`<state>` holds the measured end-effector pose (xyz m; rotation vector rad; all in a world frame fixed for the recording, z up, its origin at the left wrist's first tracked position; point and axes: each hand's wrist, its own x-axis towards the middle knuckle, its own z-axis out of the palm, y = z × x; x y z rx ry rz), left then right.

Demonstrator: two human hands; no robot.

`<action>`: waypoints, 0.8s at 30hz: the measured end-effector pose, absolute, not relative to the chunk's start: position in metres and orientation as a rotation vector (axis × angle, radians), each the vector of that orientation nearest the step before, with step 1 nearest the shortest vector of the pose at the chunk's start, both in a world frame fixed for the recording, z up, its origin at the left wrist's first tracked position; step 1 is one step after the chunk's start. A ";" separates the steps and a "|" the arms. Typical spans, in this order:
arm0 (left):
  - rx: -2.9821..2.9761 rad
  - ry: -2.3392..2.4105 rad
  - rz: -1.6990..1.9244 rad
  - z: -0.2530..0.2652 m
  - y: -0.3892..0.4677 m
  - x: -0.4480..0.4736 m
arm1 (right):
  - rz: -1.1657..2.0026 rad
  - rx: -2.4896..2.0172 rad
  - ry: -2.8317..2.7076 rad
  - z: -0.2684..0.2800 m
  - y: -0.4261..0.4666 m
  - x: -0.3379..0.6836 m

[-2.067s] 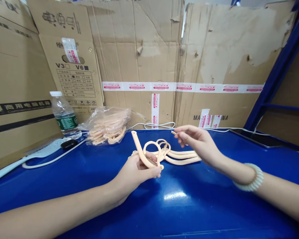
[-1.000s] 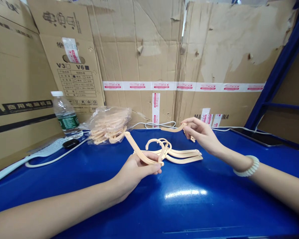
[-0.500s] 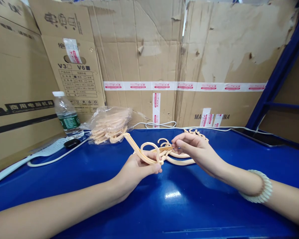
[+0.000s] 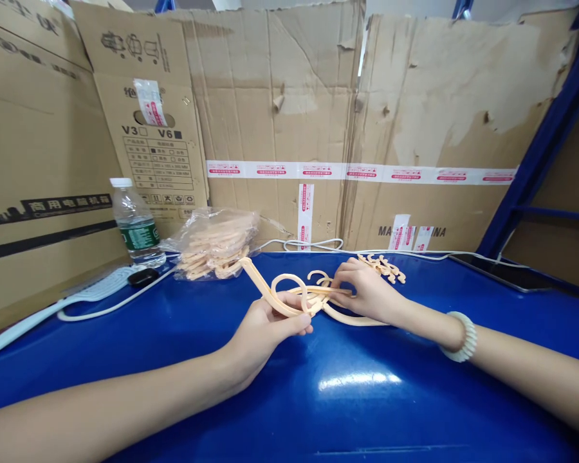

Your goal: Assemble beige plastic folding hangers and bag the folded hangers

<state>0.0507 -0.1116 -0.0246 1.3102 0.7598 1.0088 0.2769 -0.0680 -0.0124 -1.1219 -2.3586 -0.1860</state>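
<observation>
hook (image 4: 289, 277) in left hand (image 4: 263, 331), strip (image 4: 319, 290) in right hand (image 4: 365, 292)

One left hand (image 4: 270, 325) and one right hand (image 4: 361, 289); held, one hanger (image 4: 260, 283) and one bar (image 4: 327, 291). One each: bracelet (image 4: 464, 337), bottle (image 4: 137, 226), bag (image 4: 217, 218), paddle (image 4: 96, 287), black object (image 4: 143, 277), tablet (image 4: 504, 273), desk (image 4: 289, 405). Loose hangers (image 4: 350, 320), small hooks (image 4: 382, 266) and bagged pieces (image 4: 219, 251) overlap too much to count.

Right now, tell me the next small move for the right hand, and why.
Probably ease the slim peach strip in the right hand toward the base of the hook: the left hand holds that hook with one curved arm, and the strip lies close to them. Whether it touches is hard to tell.
</observation>
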 end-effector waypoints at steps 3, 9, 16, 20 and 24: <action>1.311 0.756 1.006 -0.025 -0.111 0.050 | -0.156 -1.147 -2.245 -0.006 -0.074 0.280; 1.307 0.763 1.010 -0.027 -0.111 0.050 | 0.116 -1.216 -1.887 0.016 -0.091 0.295; 1.261 0.702 1.010 -0.033 -0.106 0.048 | 0.405 -1.044 -1.740 0.035 -0.108 0.293; 1.248 0.662 0.979 -0.033 -0.107 0.049 | 0.435 -0.969 -1.782 0.032 -0.110 0.289; 1.260 0.650 0.945 -0.029 -0.110 0.051 | 0.536 -0.938 -1.768 0.028 -0.110 0.287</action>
